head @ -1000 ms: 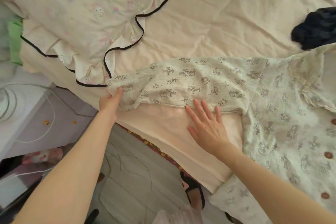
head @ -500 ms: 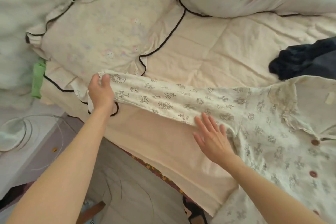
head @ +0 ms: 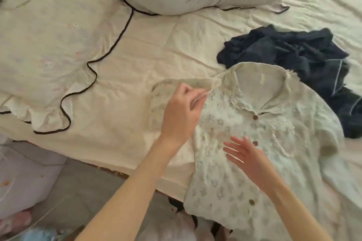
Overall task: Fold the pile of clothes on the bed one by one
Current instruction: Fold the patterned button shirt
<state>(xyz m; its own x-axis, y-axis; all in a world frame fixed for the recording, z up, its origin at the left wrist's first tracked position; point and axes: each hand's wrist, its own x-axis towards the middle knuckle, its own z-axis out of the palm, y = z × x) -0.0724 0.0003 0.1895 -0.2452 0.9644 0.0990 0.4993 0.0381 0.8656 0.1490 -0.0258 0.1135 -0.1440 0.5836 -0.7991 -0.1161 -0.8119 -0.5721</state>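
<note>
Here, a cream, printed, button-front pyjama shirt (head: 274, 143) lay face up near the edge of the cream-sheeted bed (head: 156, 55), its collar open and its brown buttons showing. The left hand (head: 182, 111) had its fingers curled round the end of the shirt's left-side sleeve (head: 207, 92), pinching the cloth and holding it over the shirt's chest, so that the sleeve lay doubled inward from the shoulder. The right hand (head: 248, 156) was flat and open, fingers spread, over the shirt front just beside the button line; whether it pressed the cloth or hovered above it could not be told. It held nothing.

As for progress, the shirt appeared to be at its first fold: one sleeve was being brought in, while the far sleeve, the sides and the hem lay unfolded. A crumpled dark navy garment with pale piping (head: 293, 55) lay just beyond the collar, touching the shirt, and remained to be folded. No finished, folded piece was visible. A frilled, black-edged pillow (head: 49, 45) lay apart toward the head of the bed.
</note>
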